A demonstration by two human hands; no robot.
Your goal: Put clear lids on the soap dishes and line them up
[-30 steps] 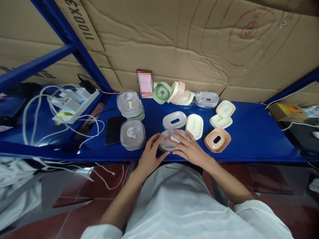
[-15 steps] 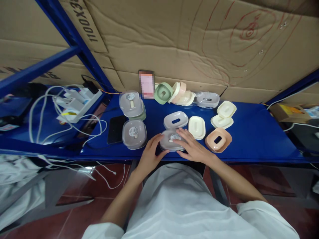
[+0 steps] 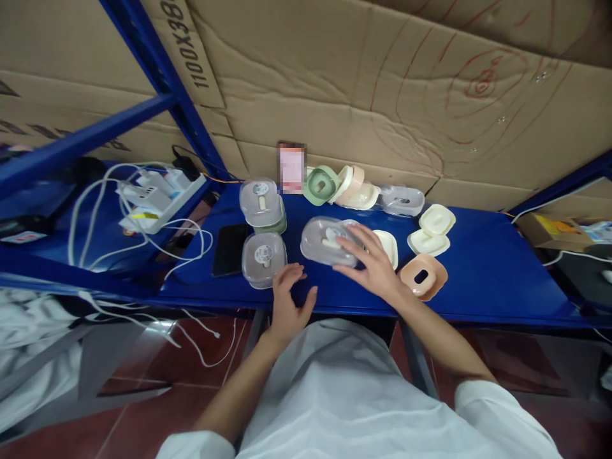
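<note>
My right hand (image 3: 370, 264) grips a grey soap box with a clear lid (image 3: 318, 239) from its right side, fingers over the lid's label. Partly behind it are a grey tray and a cream oval piece (image 3: 389, 247). My left hand (image 3: 291, 303) is empty, fingers apart and curved, near the front edge. It is close to a lidded grey box (image 3: 262, 258) on the left, whose corner its fingertips overlap in view; whether they touch it I cannot tell. Another lidded box (image 3: 261, 203) sits on a green one (image 3: 276, 222) behind.
A peach tray (image 3: 424, 277) and two cream pieces (image 3: 435, 220) lie to the right. Green, peach, cream and grey parts (image 3: 321, 185) line the cardboard wall. At left are a black phone-like slab (image 3: 230, 250), a power strip (image 3: 165, 204) and white cables.
The lidded grey box has moved away from the front edge, up and slightly left, with my right hand. My left hand has let go of it and drawn back toward the front edge.
</note>
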